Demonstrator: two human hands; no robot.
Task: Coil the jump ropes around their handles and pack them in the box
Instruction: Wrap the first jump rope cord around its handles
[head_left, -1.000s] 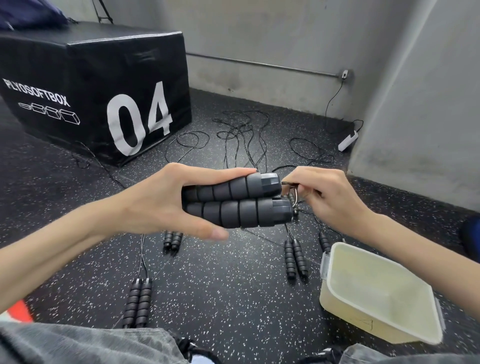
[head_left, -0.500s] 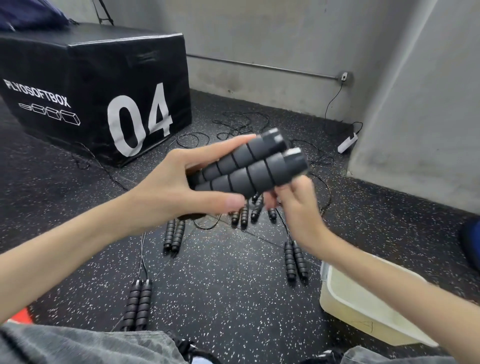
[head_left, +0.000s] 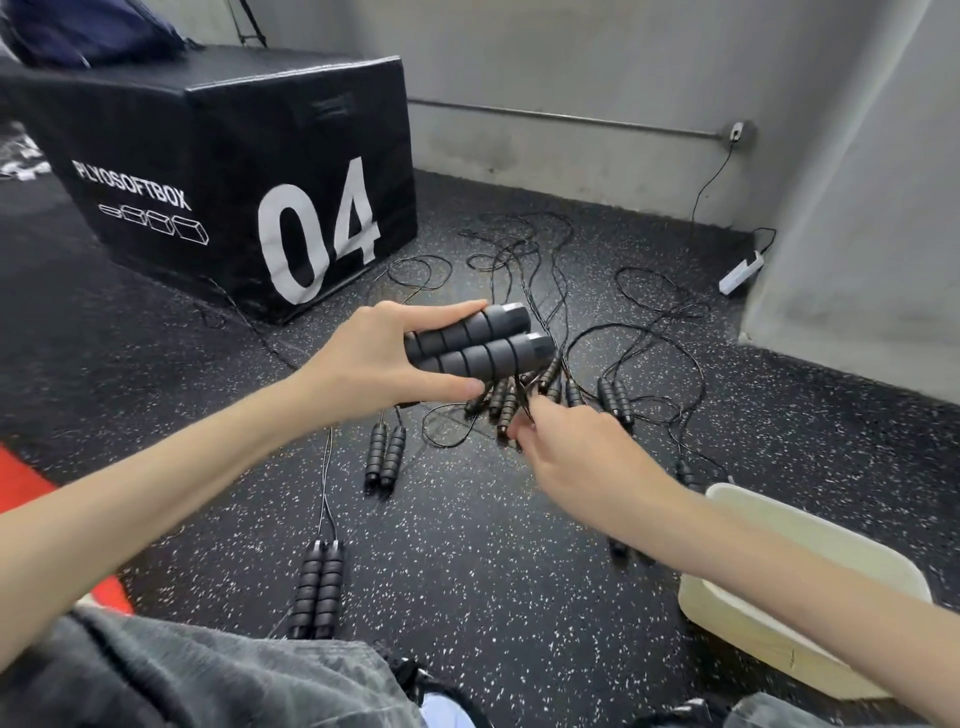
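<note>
Foam, black and ribbed: two handles (head_left: 475, 345) lie side by side in the left hand (head_left: 374, 364), thumb under, fingers over the top, a firm wrap. Smooth end caps point right and away, toward the wall. The handles are held in the air above the floor (head_left: 493, 571).

Right hand (head_left: 566, 452) sits just below and right of the caps, fingertips pinching what looks like the thin cord (head_left: 524, 402) that drops from the handles; the pinch itself is blurred, so I can't be sure how much it grips.

Step, as I read it: coiling this rope onto its paired handles. No turns visible on the foam. Next move calls for tension on the cord, the first wrap laid near the caps, the left hand keeping both handles parallel so they don't scissor. Thin cable will likely slip on smooth caps but bite into the foam ridges.

Further out: more jump ropes (head_left: 519, 400) loose on the floor, a cluster of handles directly under the hands, one pair (head_left: 385, 454) nearer, another pair (head_left: 318, 587) close to the knee. Their cords (head_left: 545, 270) are tangled in loose loops toward the wall; snagging risk when pulling slack.

Box (head_left: 810, 597) is on the floor at lower right, cream plastic, rounded rim, translucent-looking, partly hidden by the right forearm. Nothing seen inside it.

Floor is speckled black rubber. Big black vinyl jump box (head_left: 234, 171) marked 04 at rear left; white power strip (head_left: 740, 270) by the grey wall.
</note>
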